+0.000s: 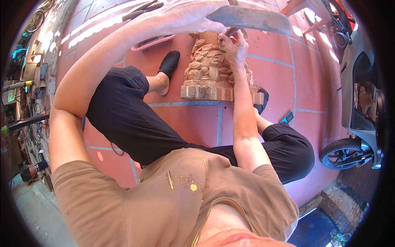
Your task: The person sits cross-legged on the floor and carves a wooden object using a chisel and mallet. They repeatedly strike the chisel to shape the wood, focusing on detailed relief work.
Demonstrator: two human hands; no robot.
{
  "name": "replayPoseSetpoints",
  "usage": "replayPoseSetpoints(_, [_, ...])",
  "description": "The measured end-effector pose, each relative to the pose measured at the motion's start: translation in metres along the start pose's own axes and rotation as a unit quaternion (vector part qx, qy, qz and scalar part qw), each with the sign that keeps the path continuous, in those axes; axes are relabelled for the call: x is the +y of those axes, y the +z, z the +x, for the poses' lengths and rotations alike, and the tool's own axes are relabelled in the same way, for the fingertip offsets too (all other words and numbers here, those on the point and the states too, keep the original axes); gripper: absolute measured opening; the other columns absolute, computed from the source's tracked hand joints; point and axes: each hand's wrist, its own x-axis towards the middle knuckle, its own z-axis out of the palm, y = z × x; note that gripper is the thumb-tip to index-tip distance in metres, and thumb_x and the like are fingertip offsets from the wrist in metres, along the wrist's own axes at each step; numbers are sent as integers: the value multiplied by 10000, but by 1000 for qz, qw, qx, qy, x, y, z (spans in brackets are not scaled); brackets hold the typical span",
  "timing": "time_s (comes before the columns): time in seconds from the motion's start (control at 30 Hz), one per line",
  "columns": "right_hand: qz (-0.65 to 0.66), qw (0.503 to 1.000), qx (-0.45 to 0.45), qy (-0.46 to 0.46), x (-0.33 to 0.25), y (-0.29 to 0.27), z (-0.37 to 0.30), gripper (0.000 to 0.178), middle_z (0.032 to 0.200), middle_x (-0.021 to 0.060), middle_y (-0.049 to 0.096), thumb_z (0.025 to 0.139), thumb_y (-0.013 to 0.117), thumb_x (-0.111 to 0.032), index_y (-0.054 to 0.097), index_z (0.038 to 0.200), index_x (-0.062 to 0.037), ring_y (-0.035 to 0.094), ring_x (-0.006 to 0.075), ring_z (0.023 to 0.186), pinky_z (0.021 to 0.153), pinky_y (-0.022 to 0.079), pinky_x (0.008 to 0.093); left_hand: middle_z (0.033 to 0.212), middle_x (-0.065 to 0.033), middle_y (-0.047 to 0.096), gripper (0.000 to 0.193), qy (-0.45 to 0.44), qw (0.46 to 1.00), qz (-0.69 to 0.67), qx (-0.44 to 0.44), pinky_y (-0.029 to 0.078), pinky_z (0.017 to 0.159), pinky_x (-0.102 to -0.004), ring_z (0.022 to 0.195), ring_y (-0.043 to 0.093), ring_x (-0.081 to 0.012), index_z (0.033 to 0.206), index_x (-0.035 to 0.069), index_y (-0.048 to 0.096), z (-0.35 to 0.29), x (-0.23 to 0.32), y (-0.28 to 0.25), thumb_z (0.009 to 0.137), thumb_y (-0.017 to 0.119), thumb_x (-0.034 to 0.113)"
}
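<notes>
A carved wooden sculpture (210, 68) stands upright on the tiles between my feet, with rounded relief shapes above a squared base. My left hand (193, 16) is wrapped round one end of a dark, flat wooden mallet (251, 19), which stretches to the right above the carving's top. Just below the mallet, my right hand (236, 47) is closed round a chisel (231, 31) at the carving's upper right side. Most of the chisel is covered by my fingers, and its cutting end is hidden.
Beyond my left foot lies a pink tray (153, 43) with dark items in it. A motorbike (358, 94) stands at the right. Near my right knee is a small blue-edged object (287, 117) on the tiled floor (185, 119). Tools and clutter line the left side.
</notes>
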Motion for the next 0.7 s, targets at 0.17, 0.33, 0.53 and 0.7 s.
replayPoseSetpoints(0.17, [-8,1000,-5,-24,0,0,2,244,892,86,746,860,785,-113,641,1032,-15,731,157,798,685,551,300,832,-232,646,453,23,997,76,-16,475,754,-521,815,651,-412,1064,5,575,-3,-5,6,874,699,397])
replayPoseSetpoints(0.33, [-12,1000,1,-8,-2,1,2,230,873,96,737,860,769,-81,629,1031,-21,728,155,789,680,550,304,868,-243,646,455,-5,995,-66,74,478,757,-519,819,646,-429,1091,3,579,-6,0,11,884,695,391])
replayPoseSetpoints(0.53, [-13,1000,-15,15,-4,2,4,236,873,90,736,861,767,-96,625,1039,-35,724,156,780,670,546,317,946,-263,631,483,53,989,126,53,473,810,-505,900,627,-431,1098,-13,584,-8,-16,19,893,684,414])
replayPoseSetpoints(0.7, [-46,998,-28,22,3,-1,9,247,880,90,727,857,771,-97,623,1044,-35,712,154,784,662,538,329,1010,-268,637,505,-34,999,-9,24,472,853,-494,965,629,-418,1108,-24,586,-7,-5,1,871,700,407])
